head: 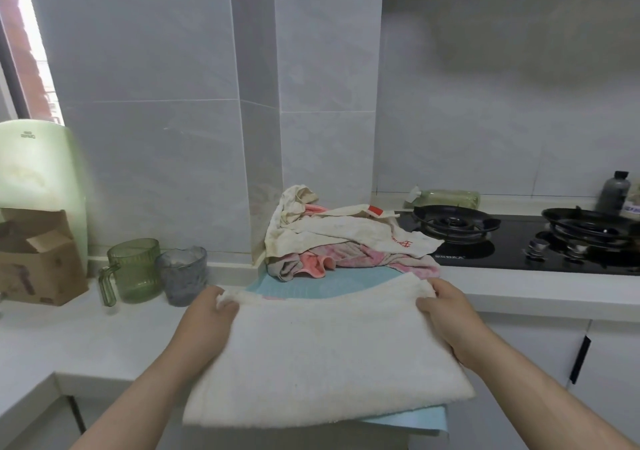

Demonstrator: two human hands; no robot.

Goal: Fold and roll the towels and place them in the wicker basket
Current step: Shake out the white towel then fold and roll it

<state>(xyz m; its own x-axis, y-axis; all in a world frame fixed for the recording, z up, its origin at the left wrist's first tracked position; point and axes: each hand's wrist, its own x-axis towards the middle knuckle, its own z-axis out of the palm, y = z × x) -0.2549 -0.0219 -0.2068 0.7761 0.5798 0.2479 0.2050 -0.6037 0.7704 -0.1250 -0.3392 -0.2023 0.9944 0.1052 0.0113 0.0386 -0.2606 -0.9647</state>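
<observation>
So right now the cream terry towel [322,356] is lying flat on a light blue mat [304,285] at the front edge of the white desk [86,338], near edge hanging slightly over. The left hand [207,307] pinches the far-left corner and the right hand [446,311] pinches the far-right one. The fingers [227,307] are curled onto the cloth on both sides, not spread.

The bit that matters: the gripped edge runs left to right between the hands, and the rest of the towel stretches from there back toward the person. Its long side looks like it goes left-right too. Neither hand is nearer, they're pretty much level, so I'd guess the next move is bringing that far edge toward the body for a fold.

The crumpled heap of cream and pink towels [346,238] sits just behind the mat, waiting. Can't see any wicker basket in this view.
</observation>
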